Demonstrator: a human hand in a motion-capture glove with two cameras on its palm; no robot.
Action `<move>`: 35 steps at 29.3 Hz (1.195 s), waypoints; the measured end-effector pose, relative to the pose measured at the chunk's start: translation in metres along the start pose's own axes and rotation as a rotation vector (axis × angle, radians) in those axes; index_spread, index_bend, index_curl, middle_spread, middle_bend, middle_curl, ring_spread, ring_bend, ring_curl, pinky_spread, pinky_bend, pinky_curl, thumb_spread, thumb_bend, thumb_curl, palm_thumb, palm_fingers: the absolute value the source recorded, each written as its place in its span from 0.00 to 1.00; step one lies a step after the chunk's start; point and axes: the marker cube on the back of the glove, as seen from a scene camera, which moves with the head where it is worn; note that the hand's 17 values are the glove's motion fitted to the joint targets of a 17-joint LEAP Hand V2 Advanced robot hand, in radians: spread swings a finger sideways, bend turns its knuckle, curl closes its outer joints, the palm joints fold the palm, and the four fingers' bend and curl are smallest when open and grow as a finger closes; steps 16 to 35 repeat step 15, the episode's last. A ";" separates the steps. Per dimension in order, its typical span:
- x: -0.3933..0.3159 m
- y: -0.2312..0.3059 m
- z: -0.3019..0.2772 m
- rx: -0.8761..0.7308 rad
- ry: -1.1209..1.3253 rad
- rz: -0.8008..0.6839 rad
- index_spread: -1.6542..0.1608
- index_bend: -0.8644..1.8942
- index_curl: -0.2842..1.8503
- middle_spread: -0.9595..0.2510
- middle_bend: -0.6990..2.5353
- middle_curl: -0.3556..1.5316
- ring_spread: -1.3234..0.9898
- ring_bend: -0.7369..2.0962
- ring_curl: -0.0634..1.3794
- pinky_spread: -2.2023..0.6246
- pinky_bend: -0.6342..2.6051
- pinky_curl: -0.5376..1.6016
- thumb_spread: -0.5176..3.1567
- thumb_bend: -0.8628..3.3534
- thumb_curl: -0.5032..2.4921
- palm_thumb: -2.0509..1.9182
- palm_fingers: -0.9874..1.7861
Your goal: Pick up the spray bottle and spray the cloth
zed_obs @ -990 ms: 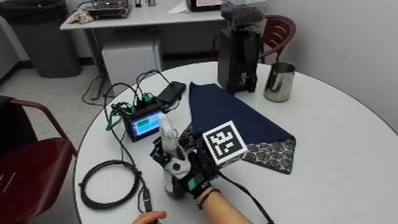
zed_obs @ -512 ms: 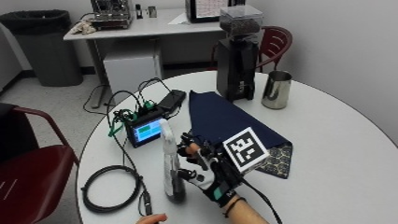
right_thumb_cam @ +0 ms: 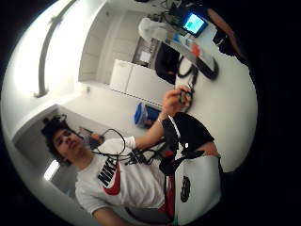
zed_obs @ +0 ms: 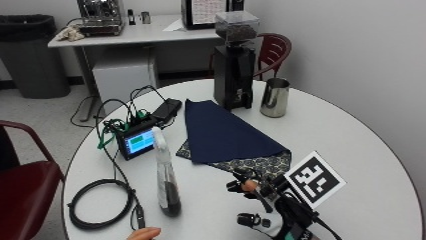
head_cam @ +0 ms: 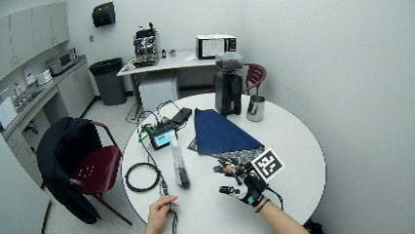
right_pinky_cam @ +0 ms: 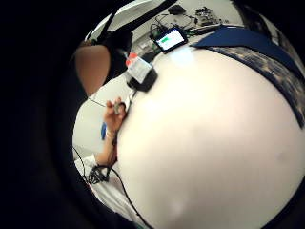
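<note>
The spray bottle (zed_obs: 165,172) stands upright on the white round table (zed_obs: 346,145), with a white head and a dark base. My gloved right hand (zed_obs: 265,207) hovers low over the table to the right of the bottle, clearly apart from it, fingers loosely spread and holding nothing. Beyond the hand, the navy cloth (zed_obs: 223,131) lies flat with a patterned corner (zed_obs: 263,163) turned toward it. The thumb side palm view shows the bottle (right_thumb_cam: 188,47) on the table at a distance. The little finger side palm view shows bare table, the bottle (right_pinky_cam: 140,75) and the cloth's edge (right_pinky_cam: 267,52).
Left of the bottle are a small device with a lit screen (zed_obs: 136,144), its cables, and a black cable coil (zed_obs: 98,202). The person's bare left hand (zed_obs: 143,233) rests at the table's near edge by a cable. A coffee grinder (zed_obs: 233,65) and a metal pitcher (zed_obs: 274,97) stand behind the cloth.
My right hand was at the bottle's lower part a second ago. It has come off the bottle and moved right. The bottle stays standing. The outside camera has shifted too.
</note>
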 end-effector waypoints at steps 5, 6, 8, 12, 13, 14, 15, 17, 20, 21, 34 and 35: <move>0.005 0.022 -0.019 0.016 0.106 0.001 0.71 0.35 0.20 0.71 0.35 0.41 0.55 0.44 0.29 0.84 0.32 0.42 0.43 0.20 0.32 0.71 0.58; 0.008 0.024 -0.023 0.014 0.134 -0.006 0.71 0.35 0.20 0.71 0.35 0.41 0.55 0.44 0.29 0.84 0.32 0.42 0.43 0.20 0.32 0.71 0.58; 0.013 0.029 -0.029 0.008 0.197 -0.012 0.71 0.35 0.21 0.71 0.34 0.41 0.55 0.43 0.29 0.84 0.32 0.42 0.43 0.20 0.32 0.71 0.58; 0.021 0.035 -0.039 0.001 0.303 0.010 0.71 0.35 0.21 0.72 0.34 0.41 0.55 0.43 0.29 0.84 0.31 0.42 0.43 0.20 0.32 0.71 0.59; 0.021 0.036 -0.041 0.000 0.320 0.012 0.71 0.35 0.21 0.72 0.34 0.41 0.55 0.43 0.29 0.84 0.31 0.42 0.43 0.20 0.31 0.71 0.59; 0.022 0.036 -0.042 0.000 0.331 0.012 0.71 0.35 0.21 0.72 0.34 0.41 0.55 0.42 0.29 0.84 0.31 0.42 0.43 0.20 0.31 0.71 0.59; 0.022 0.036 -0.042 0.000 0.336 0.012 0.71 0.35 0.21 0.72 0.34 0.41 0.55 0.42 0.29 0.84 0.31 0.42 0.43 0.20 0.31 0.71 0.59; 0.022 0.036 -0.042 0.000 0.336 0.012 0.71 0.35 0.21 0.72 0.34 0.41 0.55 0.42 0.29 0.84 0.31 0.42 0.43 0.20 0.31 0.71 0.59; 0.022 0.036 -0.042 0.000 0.336 0.012 0.71 0.35 0.21 0.72 0.34 0.41 0.55 0.42 0.29 0.84 0.31 0.42 0.43 0.20 0.31 0.71 0.59; 0.022 0.036 -0.042 0.000 0.336 0.012 0.71 0.35 0.21 0.72 0.34 0.41 0.55 0.42 0.29 0.84 0.31 0.42 0.43 0.20 0.31 0.71 0.59; 0.022 0.036 -0.042 0.000 0.336 0.012 0.71 0.35 0.21 0.72 0.34 0.41 0.55 0.42 0.29 0.84 0.31 0.42 0.43 0.20 0.31 0.71 0.59; 0.022 0.036 -0.042 0.000 0.336 0.012 0.71 0.35 0.21 0.72 0.34 0.41 0.55 0.42 0.29 0.84 0.31 0.42 0.43 0.20 0.31 0.71 0.59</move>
